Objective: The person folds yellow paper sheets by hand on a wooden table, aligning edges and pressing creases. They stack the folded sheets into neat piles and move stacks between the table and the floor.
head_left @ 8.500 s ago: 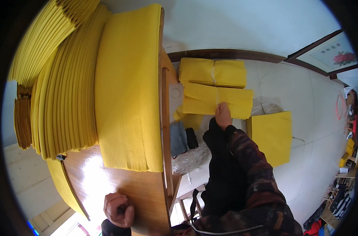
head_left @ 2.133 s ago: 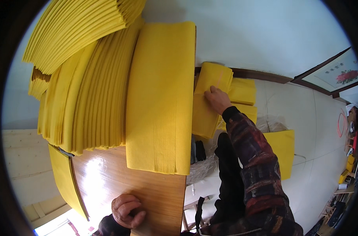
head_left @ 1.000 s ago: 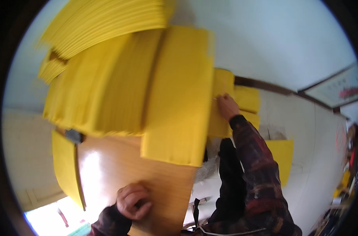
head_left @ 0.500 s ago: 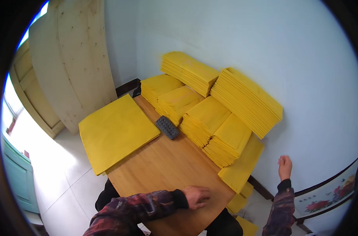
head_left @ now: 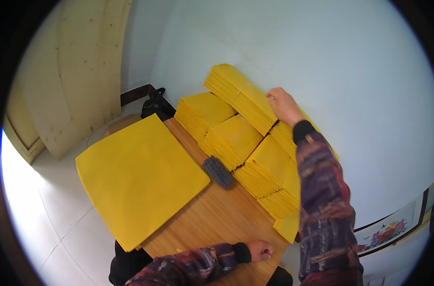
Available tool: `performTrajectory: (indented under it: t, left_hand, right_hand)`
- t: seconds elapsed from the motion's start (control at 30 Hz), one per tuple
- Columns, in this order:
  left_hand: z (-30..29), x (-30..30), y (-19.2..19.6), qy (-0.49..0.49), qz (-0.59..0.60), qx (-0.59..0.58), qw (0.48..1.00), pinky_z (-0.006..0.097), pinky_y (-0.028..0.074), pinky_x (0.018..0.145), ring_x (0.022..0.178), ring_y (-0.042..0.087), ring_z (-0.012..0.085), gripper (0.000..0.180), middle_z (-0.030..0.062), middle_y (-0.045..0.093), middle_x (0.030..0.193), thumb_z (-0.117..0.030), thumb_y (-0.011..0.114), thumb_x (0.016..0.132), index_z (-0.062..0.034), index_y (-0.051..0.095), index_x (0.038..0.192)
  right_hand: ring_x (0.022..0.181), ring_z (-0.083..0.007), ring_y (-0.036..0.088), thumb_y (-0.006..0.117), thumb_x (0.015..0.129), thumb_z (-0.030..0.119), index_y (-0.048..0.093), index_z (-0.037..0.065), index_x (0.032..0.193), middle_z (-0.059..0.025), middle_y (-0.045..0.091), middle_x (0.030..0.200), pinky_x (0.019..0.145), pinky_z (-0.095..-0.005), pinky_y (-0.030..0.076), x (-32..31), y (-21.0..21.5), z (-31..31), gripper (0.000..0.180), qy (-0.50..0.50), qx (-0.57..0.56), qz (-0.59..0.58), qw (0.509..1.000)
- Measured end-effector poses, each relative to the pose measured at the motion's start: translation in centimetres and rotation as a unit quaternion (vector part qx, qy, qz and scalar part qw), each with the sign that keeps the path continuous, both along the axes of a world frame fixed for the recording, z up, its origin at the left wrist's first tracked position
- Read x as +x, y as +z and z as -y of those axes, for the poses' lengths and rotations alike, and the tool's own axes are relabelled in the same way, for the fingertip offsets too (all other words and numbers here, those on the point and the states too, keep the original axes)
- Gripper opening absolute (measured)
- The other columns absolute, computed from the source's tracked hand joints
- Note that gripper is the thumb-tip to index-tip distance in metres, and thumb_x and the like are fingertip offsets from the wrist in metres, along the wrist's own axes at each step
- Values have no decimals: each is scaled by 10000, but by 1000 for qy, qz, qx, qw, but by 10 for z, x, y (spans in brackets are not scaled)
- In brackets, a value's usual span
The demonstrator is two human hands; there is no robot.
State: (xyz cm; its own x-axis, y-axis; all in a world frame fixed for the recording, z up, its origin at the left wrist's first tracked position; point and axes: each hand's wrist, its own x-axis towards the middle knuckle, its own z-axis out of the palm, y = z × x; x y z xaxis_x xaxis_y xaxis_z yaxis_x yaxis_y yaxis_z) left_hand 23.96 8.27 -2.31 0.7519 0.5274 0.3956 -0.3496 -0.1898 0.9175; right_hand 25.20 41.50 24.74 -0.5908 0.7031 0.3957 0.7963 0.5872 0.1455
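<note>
R arm reaching up & fwd, R hand [head_left: 284,106] near the wall, fingers curled; can't tell if it's gripping anything. Yellow bundle [head_left: 239,97] just L of it, more yellow stacks [head_left: 269,159] below. L forearm lies across the table [head_left: 217,214], L hand [head_left: 261,250] half-curled, contents unclear.
</note>
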Motion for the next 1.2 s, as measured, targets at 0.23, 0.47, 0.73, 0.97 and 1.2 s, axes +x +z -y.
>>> performTrajectory:
  t: [0.23, 0.47, 0.73, 0.97, 1.2]
  left_hand:
    - [4, 11, -9, 51, 14, 50, 997, 418, 452, 632, 731, 570, 337, 164, 146, 578, 768, -203, 616, 754, -61, 560, 814]
    - [8, 17, -18, 63, 16, 44, 997, 442, 451, 687, 804, 561, 368, 170, 161, 564, 836, -198, 606, 740, -72, 562, 845]
    - [5, 15, -14, 37, 24, 51, 998, 442, 453, 689, 805, 555, 372, 172, 167, 554, 833, -187, 600, 744, -55, 547, 841]
    - [2, 6, -7, 28, -5, 48, 998, 440, 452, 691, 815, 554, 370, 183, 166, 553, 837, -183, 600, 744, -48, 545, 854]
    - [-9, -14, 13, 9, -64, 68, 996, 439, 454, 683, 797, 554, 368, 164, 164, 556, 826, -174, 602, 742, -53, 546, 838]
  right_hand:
    - [967, -325, 571, 483, 847, 85, 600, 74, 1043, -58, 533, 1185, 806, -434, 499, -46, -55, -90, 229, -99, 80, 94, 988]
    - [914, -332, 600, 491, 847, 106, 594, 97, 962, -148, 576, 1052, 772, -429, 500, -48, -63, -125, 154, -133, 7, 183, 974]
    - [888, -372, 581, 517, 856, 167, 546, 69, 896, -164, 618, 901, 753, -448, 455, -52, -56, -122, 110, -131, -27, 0, 991]
    - [860, -360, 578, 529, 849, 171, 533, 62, 899, -160, 622, 883, 735, -434, 447, -58, -51, -112, 120, -93, -48, -84, 991]
    - [700, -327, 590, 561, 785, 125, 552, 35, 828, -147, 609, 726, 638, -389, 462, -92, -24, -80, 100, 20, -39, -154, 987]
